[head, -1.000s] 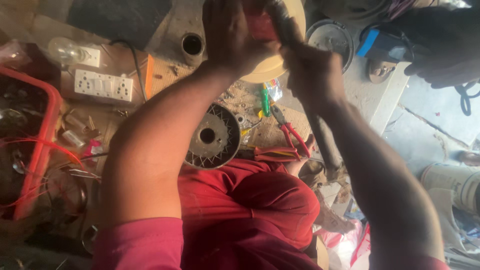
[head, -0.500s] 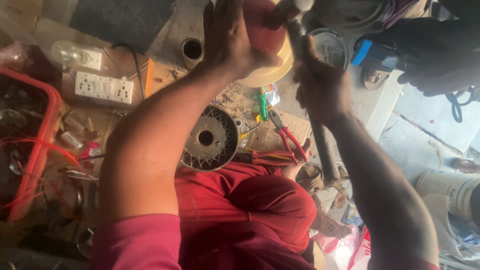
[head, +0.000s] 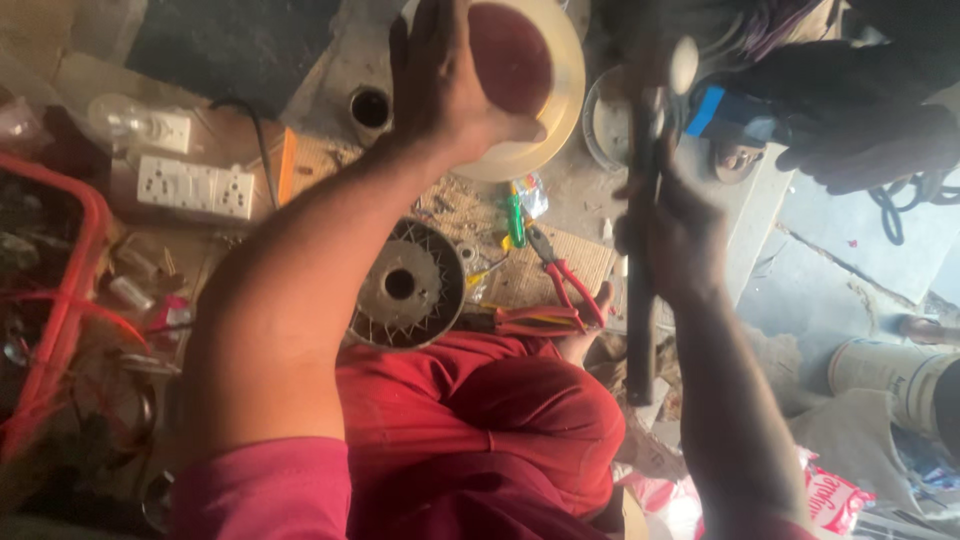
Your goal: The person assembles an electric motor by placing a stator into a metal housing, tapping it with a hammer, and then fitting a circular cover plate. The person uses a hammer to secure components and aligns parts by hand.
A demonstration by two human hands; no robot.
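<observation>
While I look down through the head camera, the biggest thing in view is the lap in red trousers (head: pixel 480 420) at six o'clock, with the floor (head: pixel 850 270) around it crowded with parts. At nine o'clock sits a red crate (head: pixel 70 290) full of wires and scrap. Near the centre, just above the knees, lies a round metal rotor (head: pixel 400 285) with a hole in its middle.

At twelve o'clock my left hand (head: pixel 445 90) is raised, fingers curled around a cream-coloured round housing (head: pixel 555 90) whose inside shows dark red; the thumb presses on its lower rim, so the grip is closed on it. At two o'clock my right hand (head: pixel 680 225) is wrapped tight around a long dark rod (head: pixel 640 300) that stands nearly upright, its top end beside the housing and well apart from it, its bottom end down by the right knee.

At ten o'clock lies a white socket strip (head: pixel 195 187), with a bulb holder (head: pixel 140 125) just above it. Between the housing and the lap lie red-handled pliers (head: pixel 560 280) and, just beside them, a green-handled screwdriver (head: pixel 515 215). At one o'clock a small blue block (head: pixel 715 110) sits against a dark object I cannot make out.
</observation>
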